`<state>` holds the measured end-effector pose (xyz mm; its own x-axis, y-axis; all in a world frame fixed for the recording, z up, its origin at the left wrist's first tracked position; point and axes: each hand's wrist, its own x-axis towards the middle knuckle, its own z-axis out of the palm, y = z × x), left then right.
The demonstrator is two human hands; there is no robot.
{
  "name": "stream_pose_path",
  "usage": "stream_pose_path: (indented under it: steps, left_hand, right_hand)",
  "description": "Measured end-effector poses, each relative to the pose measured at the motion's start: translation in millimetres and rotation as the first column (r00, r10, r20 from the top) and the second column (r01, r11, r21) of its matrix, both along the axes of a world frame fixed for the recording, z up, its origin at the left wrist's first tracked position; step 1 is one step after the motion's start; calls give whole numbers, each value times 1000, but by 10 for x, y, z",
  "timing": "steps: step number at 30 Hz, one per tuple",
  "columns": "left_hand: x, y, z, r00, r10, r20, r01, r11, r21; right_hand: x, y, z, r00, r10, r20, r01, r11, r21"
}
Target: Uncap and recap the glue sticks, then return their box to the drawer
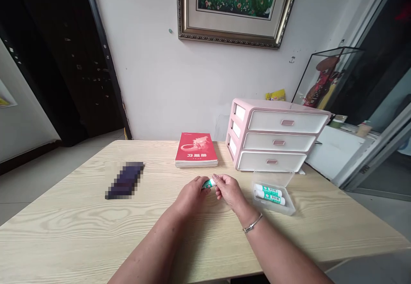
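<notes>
Over the middle of the wooden table, a green and white glue stick is held between both hands. My left hand wraps round its green body, and my right hand pinches its white end. A bracelet circles my right wrist. To the right, a clear plastic box stands with its lid raised at the back. Two more green and white sticks lie side by side in it.
Behind the hands, a red book lies on the table. A pink and white drawer unit stands at the back right, behind the clear box. A dark, pixelated flat object lies at the left.
</notes>
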<state>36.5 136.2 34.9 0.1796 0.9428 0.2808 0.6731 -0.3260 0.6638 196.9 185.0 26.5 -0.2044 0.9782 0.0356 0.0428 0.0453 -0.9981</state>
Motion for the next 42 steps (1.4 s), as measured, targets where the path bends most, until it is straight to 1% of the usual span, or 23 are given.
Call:
stream_pose_path:
  steps: [4, 6, 8, 11, 14, 16, 18, 20, 22, 24, 25, 28, 31, 34, 36, 37, 39, 42]
  left_hand:
    - [-72, 16, -18, 989, -96, 115, 101, 994, -35]
    - [-87, 25, -25, 983, -110, 149, 117, 993, -35]
    - [-70, 30, -34, 984, -88, 157, 93, 995, -23]
    - [-5, 27, -55, 989, -15, 146, 15, 1000, 3]
    - [49, 14, -77, 987, 27, 158, -28, 1000, 4]
    - [58, 4, -83, 982, 16, 190, -14, 1000, -15]
    - [45, -7, -74, 974, -17, 227, 25, 999, -33]
    - [23, -20, -52, 947, -53, 317, 81, 994, -76]
    - [4, -33, -24, 890, -65, 451, 148, 977, -151]
    - [-5, -47, 7, 824, -47, 565, 210, 951, -227]
    - [-5, -53, 22, 805, -41, 592, 232, 940, -250]
    - [-1, -74, 65, 778, -45, 627, 275, 921, -275]
    - [-4, -89, 87, 765, -40, 643, 280, 919, -276]
    - [-7, -91, 78, 763, -23, 646, 258, 927, -272]
    - [2, -88, 59, 754, -20, 656, 251, 933, -260]
    - [12, -86, 48, 742, -16, 670, 250, 934, -254]
    - [41, -85, 24, 689, 18, 724, 249, 933, -260]
    - [93, -90, -4, 612, 92, 786, 244, 923, -299]
  right_hand:
    - [23, -13, 20, 995, 96, -36, -93, 991, 94]
    - [15, -22, 28, 994, 103, -40, -98, 989, 107]
    - [-2, -26, 27, 998, 62, -22, -60, 994, 88]
    - [-26, -21, 10, 1000, -11, -10, 12, 1000, 27]
    - [-34, -27, -8, 999, -47, -20, 47, 999, 1]
    - [-28, -49, -11, 999, -32, -43, 32, 999, 5]
    - [-11, -86, -6, 995, 30, -96, -29, 1000, 8]
    - [14, -125, 6, 983, 89, -162, -88, 996, 12]
    - [43, -154, 25, 976, 101, -194, -98, 995, 24]
    - [71, -166, 44, 980, 97, -174, -91, 995, 43]
    - [83, -166, 51, 983, 104, -152, -97, 994, 53]
    - [100, -156, 51, 983, 155, -100, -148, 986, 77]
    - [78, -182, 45, 975, 203, -91, -190, 972, 135]
    - [4, -298, 87, 950, 299, -95, -268, 931, 247]
    - [-65, -412, 140, 917, 387, -97, -348, 895, 280]
    - [-99, -468, 166, 906, 412, -100, -371, 885, 281]
    - [-156, -559, 199, 911, 401, -98, -363, 890, 276]
    - [-194, -615, 178, 956, 290, -50, -265, 924, 277]
